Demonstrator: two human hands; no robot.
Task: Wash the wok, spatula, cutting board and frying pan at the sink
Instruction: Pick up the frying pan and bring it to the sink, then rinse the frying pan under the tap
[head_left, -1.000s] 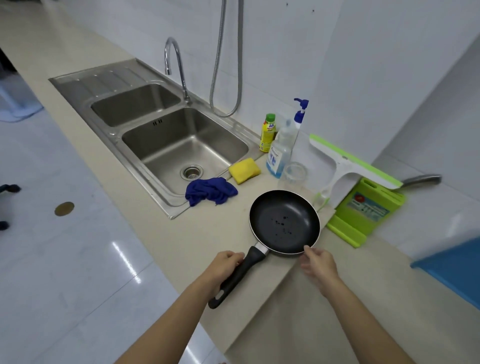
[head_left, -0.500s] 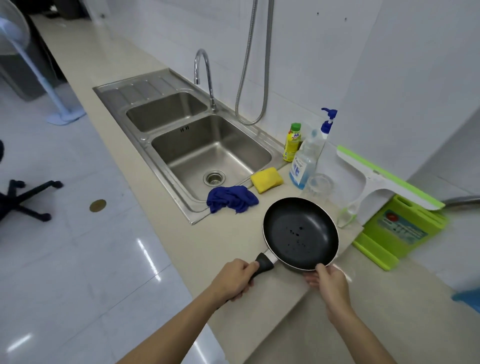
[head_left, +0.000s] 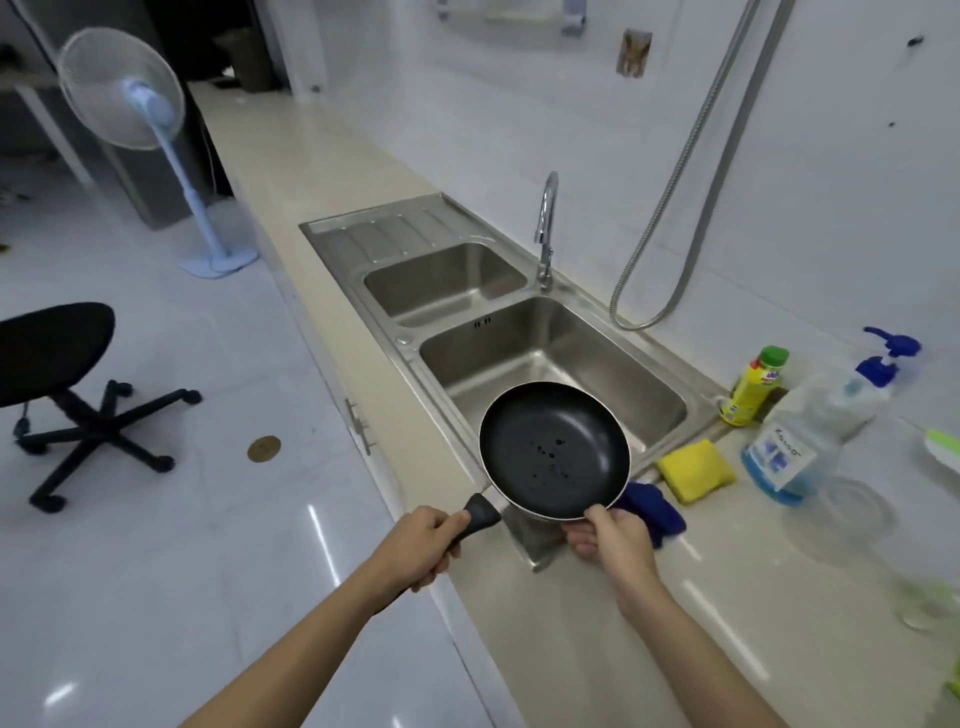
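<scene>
White tiled walls (head_left: 519, 130) rise behind a long beige bench (head_left: 311, 171). The glossy pale floor (head_left: 156, 545) mirrors streaks of ceiling light. A pedestal fan (head_left: 124, 93) stands far beyond the fingers, up and to their left; a black swivel chair (head_left: 57, 358) sits well left of them.

On the clear pump bottle (head_left: 802, 441) by the sink I read one word along its white and blue label, something like "Kosso", though I can't be sure of the letters. The yellow bottle (head_left: 753, 387) has a blue logo on its label, too blurred to read.
</scene>
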